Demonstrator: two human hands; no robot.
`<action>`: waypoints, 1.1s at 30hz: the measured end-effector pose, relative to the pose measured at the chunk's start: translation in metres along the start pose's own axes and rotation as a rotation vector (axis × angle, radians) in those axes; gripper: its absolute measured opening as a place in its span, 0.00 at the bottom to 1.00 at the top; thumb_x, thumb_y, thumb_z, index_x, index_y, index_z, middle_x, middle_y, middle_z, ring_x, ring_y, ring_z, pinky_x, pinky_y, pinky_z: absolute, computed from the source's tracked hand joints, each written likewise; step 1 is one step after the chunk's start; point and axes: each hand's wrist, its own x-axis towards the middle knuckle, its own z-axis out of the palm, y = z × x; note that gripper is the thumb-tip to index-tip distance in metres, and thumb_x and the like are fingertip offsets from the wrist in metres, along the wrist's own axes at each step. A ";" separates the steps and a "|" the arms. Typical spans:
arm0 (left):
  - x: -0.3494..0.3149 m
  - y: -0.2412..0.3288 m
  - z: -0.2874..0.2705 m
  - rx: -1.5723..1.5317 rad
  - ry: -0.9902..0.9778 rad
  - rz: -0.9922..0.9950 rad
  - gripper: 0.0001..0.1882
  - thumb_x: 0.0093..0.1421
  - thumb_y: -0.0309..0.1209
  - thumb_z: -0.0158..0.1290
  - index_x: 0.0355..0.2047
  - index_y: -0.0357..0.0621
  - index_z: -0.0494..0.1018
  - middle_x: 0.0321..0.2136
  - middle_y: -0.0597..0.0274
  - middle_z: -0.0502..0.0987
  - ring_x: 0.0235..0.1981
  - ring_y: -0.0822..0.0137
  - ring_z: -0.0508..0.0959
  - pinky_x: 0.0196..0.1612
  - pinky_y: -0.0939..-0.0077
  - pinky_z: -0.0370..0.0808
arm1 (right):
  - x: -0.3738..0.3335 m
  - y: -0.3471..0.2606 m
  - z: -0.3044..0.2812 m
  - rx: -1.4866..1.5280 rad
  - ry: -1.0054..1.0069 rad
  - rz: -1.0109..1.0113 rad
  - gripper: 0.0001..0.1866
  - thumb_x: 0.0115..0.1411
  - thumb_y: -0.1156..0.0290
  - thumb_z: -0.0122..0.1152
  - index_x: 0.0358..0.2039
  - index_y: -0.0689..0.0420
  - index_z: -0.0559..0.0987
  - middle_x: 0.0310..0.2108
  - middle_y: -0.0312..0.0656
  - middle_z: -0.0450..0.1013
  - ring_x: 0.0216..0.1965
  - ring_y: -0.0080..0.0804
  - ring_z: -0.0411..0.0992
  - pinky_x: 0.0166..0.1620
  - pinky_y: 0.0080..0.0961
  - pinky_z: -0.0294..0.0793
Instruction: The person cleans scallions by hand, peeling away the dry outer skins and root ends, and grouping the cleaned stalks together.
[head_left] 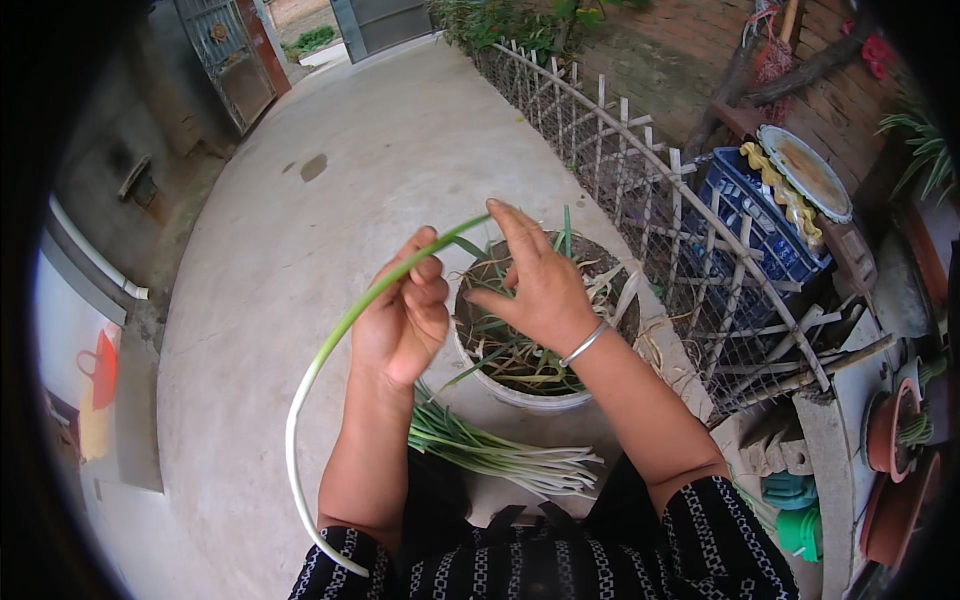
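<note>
While the left hand (405, 315) has its fingers curled around a long green onion (352, 313), the right hand (540, 280) is basically open, thumb spread away from the other fingers. Its index fingertip is right up at the green leaf end, though I can't tell if it's actually touching.

Left forearm comes up nearly straight with the palm side showing; the right one, wearing a silver bracelet (584, 344), slants in from the lower right. The onion's held up in the air, bowing out to the left so its white end dangles down over the patterned left sleeve (345, 560).

Just beyond the forearms there's a round bucket (545, 403) with loose leaves and dry peelings (510, 370) in it, partly behind the right hand. A bunch of green onions (500, 455) lies between the bucket and the person's lap.
</note>
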 end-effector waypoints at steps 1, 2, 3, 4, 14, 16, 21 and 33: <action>-0.003 -0.001 0.001 -0.018 -0.057 -0.006 0.15 0.59 0.27 0.43 0.46 0.36 0.61 0.24 0.63 0.68 0.21 0.76 0.69 0.22 0.89 0.72 | -0.001 0.003 0.003 0.005 -0.002 0.017 0.25 0.48 0.68 0.60 0.47 0.53 0.66 0.39 0.45 0.70 0.32 0.43 0.72 0.36 0.31 0.72; -0.006 -0.001 0.002 -0.034 -0.113 -0.011 0.17 0.58 0.26 0.43 0.47 0.35 0.60 0.25 0.62 0.68 0.22 0.75 0.69 0.23 0.88 0.72 | -0.003 0.007 0.006 0.012 -0.004 0.035 0.24 0.48 0.68 0.60 0.46 0.54 0.66 0.38 0.45 0.70 0.32 0.43 0.72 0.35 0.31 0.72; -0.008 0.001 0.006 -0.049 -0.173 -0.023 0.18 0.57 0.26 0.44 0.48 0.35 0.60 0.27 0.61 0.68 0.23 0.75 0.70 0.23 0.88 0.73 | -0.002 0.016 0.003 -0.006 0.015 0.039 0.22 0.49 0.68 0.59 0.45 0.54 0.67 0.35 0.45 0.71 0.32 0.43 0.72 0.35 0.31 0.71; -0.009 0.007 0.010 -0.023 -0.227 0.038 0.22 0.56 0.24 0.44 0.51 0.35 0.57 0.30 0.59 0.67 0.25 0.74 0.70 0.26 0.86 0.74 | -0.001 0.031 -0.004 -0.023 0.033 0.042 0.21 0.49 0.69 0.59 0.44 0.55 0.67 0.33 0.45 0.72 0.31 0.44 0.72 0.34 0.31 0.71; -0.014 0.007 0.021 0.360 -0.134 0.238 0.14 0.62 0.30 0.41 0.45 0.34 0.63 0.24 0.60 0.71 0.23 0.72 0.73 0.23 0.84 0.74 | -0.006 0.014 0.022 0.762 -0.380 0.304 0.19 0.54 0.72 0.55 0.46 0.63 0.66 0.37 0.45 0.72 0.26 0.22 0.72 0.30 0.19 0.70; -0.013 0.007 0.021 0.511 -0.146 0.323 0.15 0.63 0.32 0.39 0.45 0.35 0.63 0.23 0.61 0.70 0.22 0.72 0.72 0.21 0.85 0.71 | -0.008 0.014 0.026 0.883 -0.586 0.352 0.18 0.57 0.71 0.52 0.47 0.64 0.66 0.39 0.42 0.70 0.27 0.21 0.72 0.30 0.17 0.70; -0.026 0.053 0.027 0.593 -0.072 0.619 0.16 0.65 0.37 0.36 0.41 0.35 0.64 0.17 0.70 0.59 0.17 0.78 0.60 0.17 0.90 0.60 | -0.008 0.012 0.025 0.988 -0.762 0.312 0.15 0.61 0.69 0.47 0.45 0.62 0.68 0.30 0.36 0.70 0.29 0.20 0.72 0.29 0.15 0.69; -0.021 0.051 0.023 0.926 0.246 0.684 0.15 0.63 0.37 0.40 0.33 0.36 0.66 0.21 0.63 0.67 0.21 0.74 0.68 0.20 0.85 0.65 | -0.021 -0.030 0.025 1.213 -1.195 0.441 0.14 0.61 0.68 0.45 0.45 0.62 0.68 0.32 0.38 0.71 0.20 0.20 0.71 0.23 0.14 0.69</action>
